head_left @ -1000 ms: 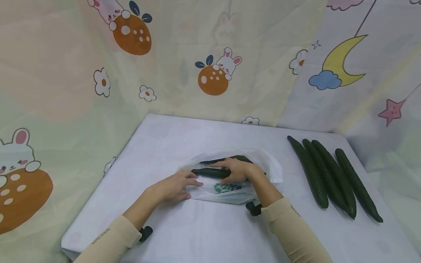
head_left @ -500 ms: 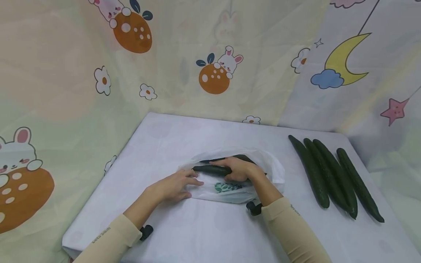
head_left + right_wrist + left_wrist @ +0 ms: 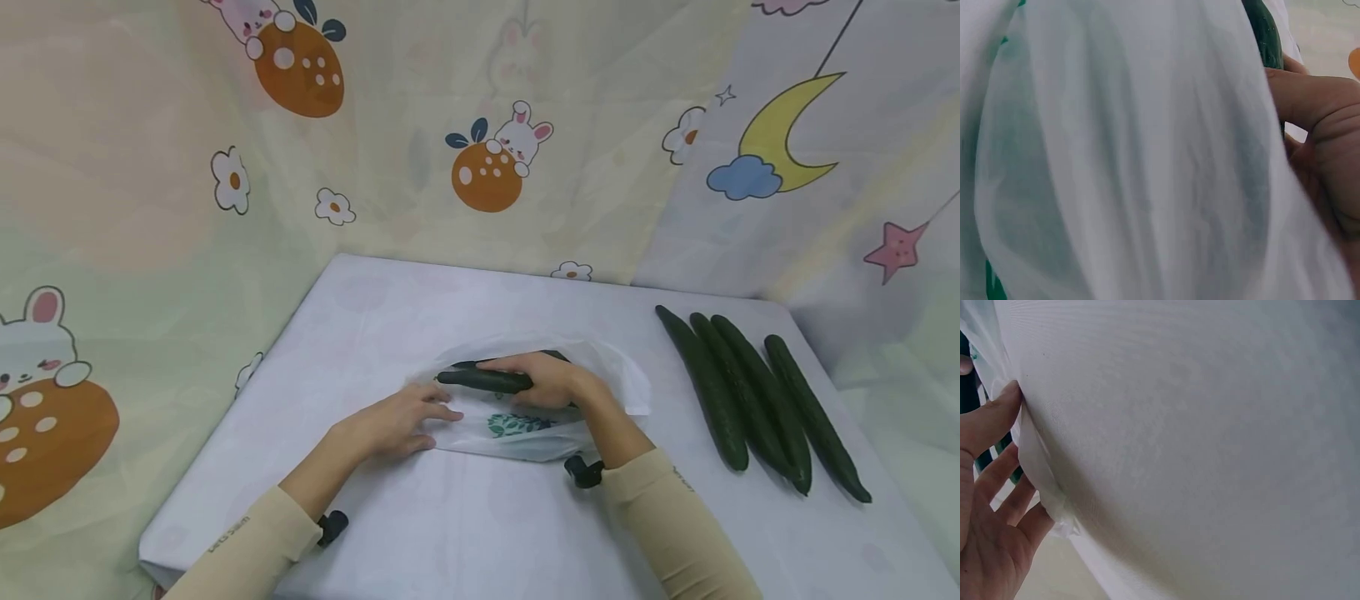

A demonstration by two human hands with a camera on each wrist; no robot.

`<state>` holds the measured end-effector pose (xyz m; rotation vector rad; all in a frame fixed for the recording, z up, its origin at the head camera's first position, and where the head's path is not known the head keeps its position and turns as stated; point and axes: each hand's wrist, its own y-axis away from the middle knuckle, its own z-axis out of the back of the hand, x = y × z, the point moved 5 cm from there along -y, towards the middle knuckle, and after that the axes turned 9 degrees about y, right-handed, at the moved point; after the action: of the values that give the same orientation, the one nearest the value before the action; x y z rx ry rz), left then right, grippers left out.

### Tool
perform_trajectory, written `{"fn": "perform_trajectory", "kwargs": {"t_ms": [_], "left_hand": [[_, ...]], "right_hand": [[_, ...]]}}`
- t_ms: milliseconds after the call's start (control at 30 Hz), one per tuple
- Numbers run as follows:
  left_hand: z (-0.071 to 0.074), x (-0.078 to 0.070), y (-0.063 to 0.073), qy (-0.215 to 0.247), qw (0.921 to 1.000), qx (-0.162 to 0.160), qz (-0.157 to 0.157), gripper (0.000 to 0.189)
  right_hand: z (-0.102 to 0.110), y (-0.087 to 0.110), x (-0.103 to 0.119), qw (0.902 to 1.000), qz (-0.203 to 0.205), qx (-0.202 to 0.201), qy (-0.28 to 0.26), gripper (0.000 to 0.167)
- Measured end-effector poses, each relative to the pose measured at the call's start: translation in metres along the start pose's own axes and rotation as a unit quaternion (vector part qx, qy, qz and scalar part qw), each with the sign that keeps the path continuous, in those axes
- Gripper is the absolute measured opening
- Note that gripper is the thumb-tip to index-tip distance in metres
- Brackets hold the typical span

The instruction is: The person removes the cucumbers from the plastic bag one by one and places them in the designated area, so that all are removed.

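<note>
The left hand (image 3: 401, 423), fingers spread, touches the white bag (image 3: 468, 437) at its left end. Farther, the right hand (image 3: 553, 382) grips a cucumber (image 3: 483, 382) at the bag's mouth. Handling it seems the step; the next move likely calls for keeping the bag steady.

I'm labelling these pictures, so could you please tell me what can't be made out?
Head view: most of the rear cucumber, hidden by the right hand and held cucumber.
Left wrist: part of the left hand, cut off by the edge.
Right wrist: whatever is behind the white bag.
</note>
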<state>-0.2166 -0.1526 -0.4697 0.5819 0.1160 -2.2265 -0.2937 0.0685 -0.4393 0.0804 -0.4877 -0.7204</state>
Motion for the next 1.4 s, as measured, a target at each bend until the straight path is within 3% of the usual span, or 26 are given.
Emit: {"fn": "perform_trajectory", "kwargs": {"t_ms": [200, 500, 700, 1400], "left_hand": [[0.001, -0.001, 0.000, 0.000, 0.9999, -0.007, -0.014, 0.051], [0.002, 0.000, 0.000, 0.002, 0.9998, 0.000, 0.018, 0.050], [0.001, 0.001, -0.001, 0.007, 0.9998, 0.006, 0.020, 0.051], [0.002, 0.003, -0.001, -0.001, 0.9997, -0.001, 0.023, 0.047]], "right_hand": [[0.003, 0.002, 0.005, 0.9999, 0.013, 0.000, -0.005, 0.072], [0.010, 0.006, 0.011, 0.9992, 0.025, -0.009, -0.028, 0.073], [0.011, 0.008, 0.012, 0.9990, 0.017, -0.013, -0.040, 0.073], [0.046, 0.028, 0.029, 0.9922, 0.060, -0.096, -0.052, 0.079]]}}
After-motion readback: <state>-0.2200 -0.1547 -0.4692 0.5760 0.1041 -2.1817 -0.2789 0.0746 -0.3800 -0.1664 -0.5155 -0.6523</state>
